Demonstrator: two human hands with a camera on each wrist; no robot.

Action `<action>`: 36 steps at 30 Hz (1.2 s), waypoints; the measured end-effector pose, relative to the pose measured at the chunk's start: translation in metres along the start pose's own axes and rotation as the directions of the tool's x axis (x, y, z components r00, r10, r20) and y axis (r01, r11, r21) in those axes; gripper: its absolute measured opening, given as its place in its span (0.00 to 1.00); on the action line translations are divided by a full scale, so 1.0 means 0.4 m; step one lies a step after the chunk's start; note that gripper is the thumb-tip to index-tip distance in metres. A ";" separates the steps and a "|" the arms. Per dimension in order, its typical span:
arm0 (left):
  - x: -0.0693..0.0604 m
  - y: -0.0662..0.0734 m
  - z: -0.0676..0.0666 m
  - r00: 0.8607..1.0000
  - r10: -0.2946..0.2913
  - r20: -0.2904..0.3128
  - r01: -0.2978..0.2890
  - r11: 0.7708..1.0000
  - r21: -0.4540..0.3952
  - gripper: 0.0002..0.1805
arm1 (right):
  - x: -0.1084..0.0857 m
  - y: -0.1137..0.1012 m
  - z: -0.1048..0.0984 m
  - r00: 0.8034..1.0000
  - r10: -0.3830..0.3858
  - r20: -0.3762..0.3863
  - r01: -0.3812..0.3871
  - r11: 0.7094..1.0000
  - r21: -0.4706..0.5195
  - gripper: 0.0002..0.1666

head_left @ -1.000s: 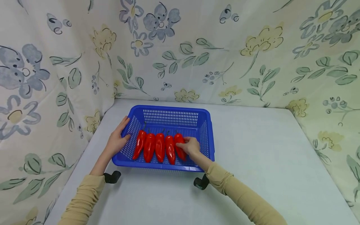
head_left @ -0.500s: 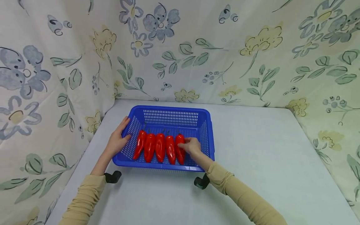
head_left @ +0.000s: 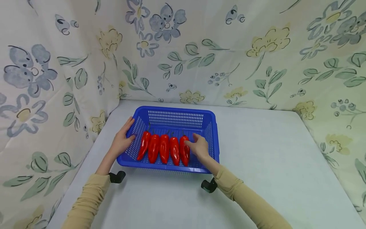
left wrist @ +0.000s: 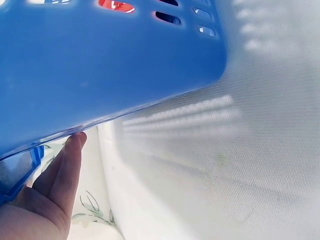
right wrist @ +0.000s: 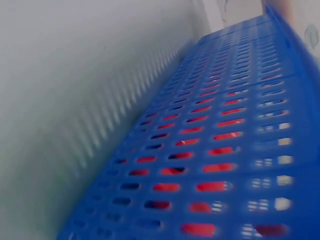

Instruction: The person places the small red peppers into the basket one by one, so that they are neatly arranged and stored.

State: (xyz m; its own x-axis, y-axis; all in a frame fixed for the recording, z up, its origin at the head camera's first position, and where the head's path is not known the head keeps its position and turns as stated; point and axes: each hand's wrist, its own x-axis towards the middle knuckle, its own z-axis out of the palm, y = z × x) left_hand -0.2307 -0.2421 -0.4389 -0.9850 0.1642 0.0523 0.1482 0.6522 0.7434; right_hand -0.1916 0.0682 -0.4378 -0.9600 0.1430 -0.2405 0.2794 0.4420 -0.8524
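Observation:
Several glossy red peppers (head_left: 164, 149) with thin dark stems lie side by side in a blue plastic basket (head_left: 171, 168) with slotted walls. My left hand (head_left: 120, 142) holds the basket's left rim, thumb over the inner side and fingers along the outside. In the left wrist view, fingertips (left wrist: 75, 142) meet the rim. Over the basket's right part is my right hand (head_left: 200, 148), thumb and fingers spread apart, beside the rightmost pepper (head_left: 184, 151). Whether the thumb touches that pepper I cannot tell. Through the slots in the right wrist view, red peppers (right wrist: 215, 186) show; the right hand is hidden there.
The basket stands on a white-covered table (head_left: 257, 152). Floral cloth (head_left: 214, 57) hangs at the back and sides. Dark wrist cameras (head_left: 117, 176) sit near both wrists, in front of the basket.
The rightmost pepper was turned from slanting to nearly upright in line with the others. My right hand has let go of it and spread its fingers. The left hand stays on the rim.

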 end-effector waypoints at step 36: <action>0.010 -0.030 0.013 0.995 0.046 -0.085 -0.040 0.997 0.072 0.36 | -0.210 0.198 -0.300 0.984 -0.127 -0.126 0.166 0.909 0.383 0.36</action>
State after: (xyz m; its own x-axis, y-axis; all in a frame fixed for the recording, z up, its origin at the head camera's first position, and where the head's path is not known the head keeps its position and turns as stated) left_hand -0.2361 -0.2453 -0.4509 -0.9811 0.1309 0.1427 0.1934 0.6970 0.6905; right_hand -0.0870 0.1975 -0.4296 -0.9780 0.1965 -0.0702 0.0886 0.0865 -0.9923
